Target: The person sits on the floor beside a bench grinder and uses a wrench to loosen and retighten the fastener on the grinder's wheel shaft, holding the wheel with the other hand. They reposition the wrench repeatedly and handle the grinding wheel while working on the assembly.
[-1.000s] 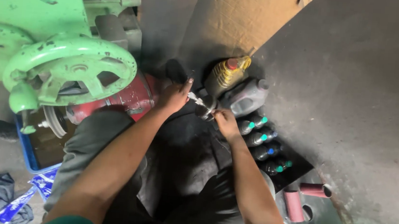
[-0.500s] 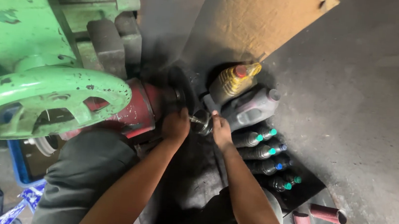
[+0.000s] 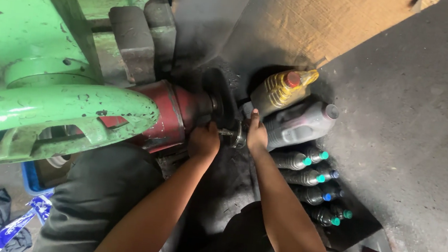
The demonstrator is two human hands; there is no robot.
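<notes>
A green machine [image 3: 27, 68] fills the left. A red housing [image 3: 167, 116] juts from its right side, ending in a dark disc [image 3: 221, 95]. Right of the disc lean a grey jug [image 3: 300, 125] and a yellow bottle [image 3: 282, 88] above it, with dark small bottles [image 3: 306, 178] below the jug. Just below the disc, the left hand [image 3: 203, 140] is curled closed against the housing's end, and the right hand [image 3: 256, 134] wraps its fingers round a small metal fitting [image 3: 235, 135] between both hands.
</notes>
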